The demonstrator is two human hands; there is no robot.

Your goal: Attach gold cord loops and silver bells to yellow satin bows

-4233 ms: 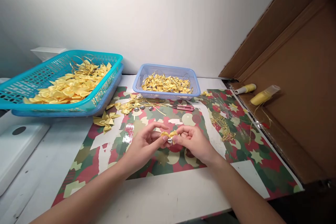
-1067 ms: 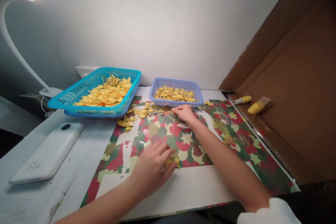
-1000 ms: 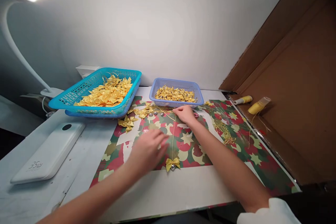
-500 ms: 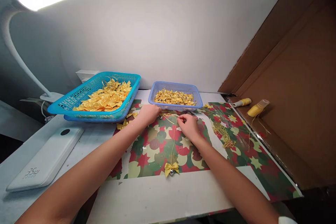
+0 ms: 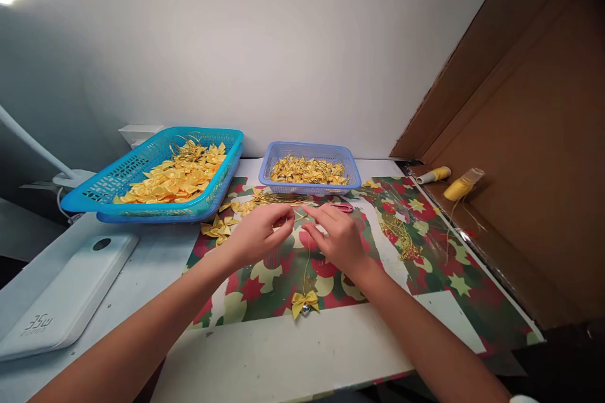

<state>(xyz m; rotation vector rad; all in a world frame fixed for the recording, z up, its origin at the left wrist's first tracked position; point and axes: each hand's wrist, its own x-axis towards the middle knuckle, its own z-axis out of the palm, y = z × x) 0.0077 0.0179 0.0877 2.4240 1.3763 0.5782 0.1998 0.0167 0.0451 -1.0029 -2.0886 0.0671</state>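
Note:
A yellow ribbon bow (image 5: 311,300) with a small silver bell (image 5: 305,309) lies near the front edge of the patterned sheet. From it a thin gold cord (image 5: 308,261) runs up to my right hand (image 5: 339,238), whose thumb and forefinger are closed on it. Facing it, a short way to the left, my left hand (image 5: 262,231) has its thumb and forefinger brought together. Whatever sits in that pinch is too small to make out. Behind both hands lies a bundle of gold cords (image 5: 278,199), with loose yellow bows (image 5: 220,228) to the left.
A turquoise basket (image 5: 80,200) heaped with yellow bows stands at the left; a smaller lilac basket (image 5: 309,188) of bows is at the back. A white power bank (image 5: 70,296) lies left. Gold cord pieces (image 5: 401,239) and two yellow thread spools (image 5: 462,186) are right.
My left hand has come back from the cord bundle toward my right hand. The right hand still holds the cord, its fingers now more extended. The view has shifted slightly.

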